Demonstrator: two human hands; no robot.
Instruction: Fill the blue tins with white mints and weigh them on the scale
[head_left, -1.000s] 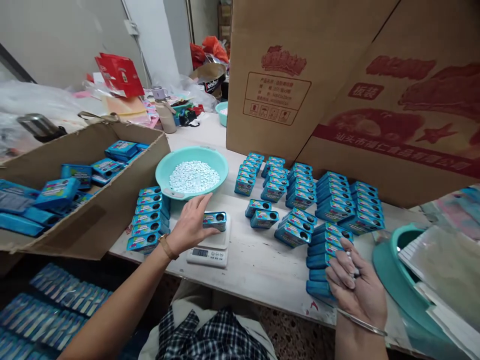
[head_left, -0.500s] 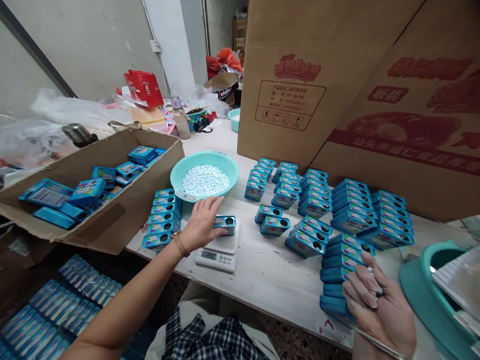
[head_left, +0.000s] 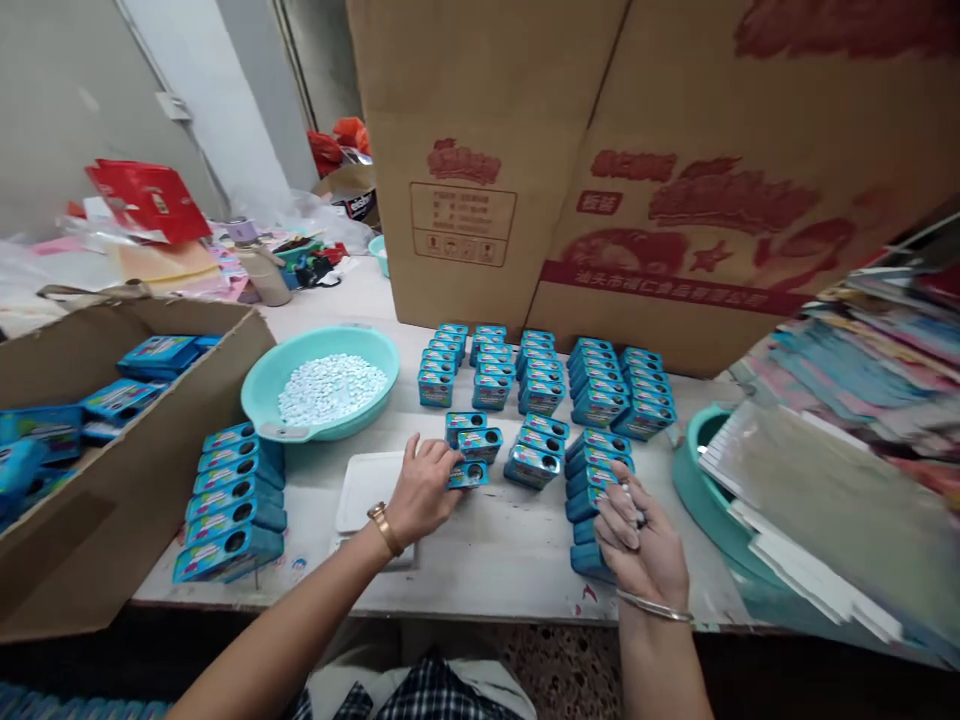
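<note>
My left hand (head_left: 426,492) grips a small blue tin (head_left: 469,475) with a dark round opening on its top. The tin is at the front of a short row of similar tins (head_left: 480,443), right of the white kitchen scale (head_left: 366,492). At the right, my right hand (head_left: 636,530) is half curled, palm up, around a few small white candies (head_left: 640,517). It hovers beside a row of blue tins (head_left: 588,508). Left of the scale, a turquoise bowl (head_left: 259,395) contains many small white candies.
Rows of blue tins (head_left: 491,375) stand before a large cardboard carton (head_left: 480,110). An open cardboard box (head_left: 142,440) with tins is at the left, beside another row of tins (head_left: 232,505). At the right, printed sheets lie over a turquoise tub (head_left: 694,475).
My left hand has carried the blue tin off the scale, rightward to the short row. My right hand stays curled around the candies. The camera view has turned right.
</note>
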